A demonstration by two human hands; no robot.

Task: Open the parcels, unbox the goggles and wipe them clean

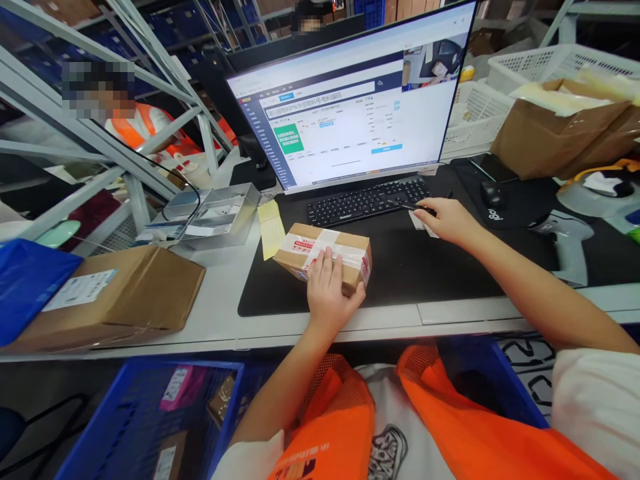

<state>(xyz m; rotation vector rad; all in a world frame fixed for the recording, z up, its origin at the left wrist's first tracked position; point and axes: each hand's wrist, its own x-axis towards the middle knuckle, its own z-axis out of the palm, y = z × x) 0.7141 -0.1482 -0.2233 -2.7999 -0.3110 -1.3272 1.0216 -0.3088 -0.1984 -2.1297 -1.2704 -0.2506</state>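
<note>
A small cardboard box [298,259] with clear tape and red-printed labels lies on the black desk mat [400,280]. My left hand [330,287] grips its near side, fingers over the top and thumb at the right end. In my right hand [447,220], near the keyboard's right end, is a slim dark tool [407,206]; whether it is a pen or a blade cannot be made out. A small white paper [423,225] lies under that hand. The black keyboard [370,200] sits behind the box, and a yellow note pad [271,229] is beside its left end.
A monitor [345,113] stands at the back. Right are a mouse [493,195], a handheld scanner [570,247] and a tape dispenser [600,193]. Left are a metal tray [245,207] and a larger carton [150,287]. Below is a blue crate [125,380]. A person [145,127] sits behind.
</note>
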